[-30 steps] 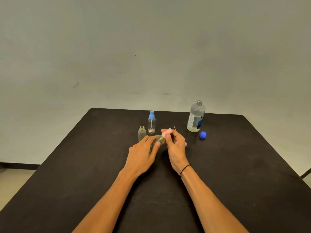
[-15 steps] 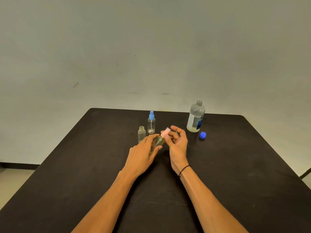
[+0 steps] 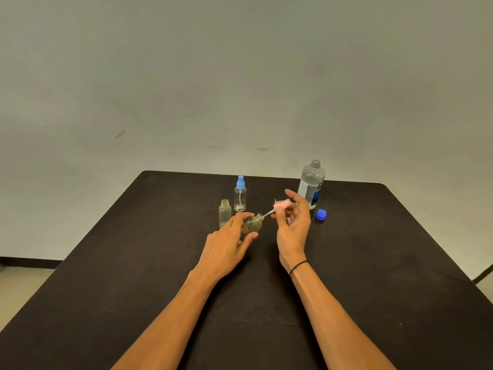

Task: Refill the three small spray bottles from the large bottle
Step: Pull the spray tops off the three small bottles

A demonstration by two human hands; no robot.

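My left hand (image 3: 226, 244) grips a small clear spray bottle (image 3: 253, 224), tilted with its open neck toward the right. My right hand (image 3: 292, 225) pinches that bottle's pink spray top (image 3: 281, 204); its white dip tube still reaches into the neck. Behind my left hand stands a second small bottle (image 3: 224, 212) without a top. A third small bottle (image 3: 240, 194) with a blue spray top stands upright behind it. The large clear bottle (image 3: 311, 184) stands uncapped at the back right, with its blue cap (image 3: 320, 214) lying on the table in front of it.
Everything sits on a black table (image 3: 386, 263) whose far edge meets a plain pale wall. The table's left and right edges slope toward me, with floor visible beyond them on both sides.
My right hand has pulled the pink spray top up and to the right, out of the bottle neck, so the dip tube shows. My left hand has kept hold of the bottle.
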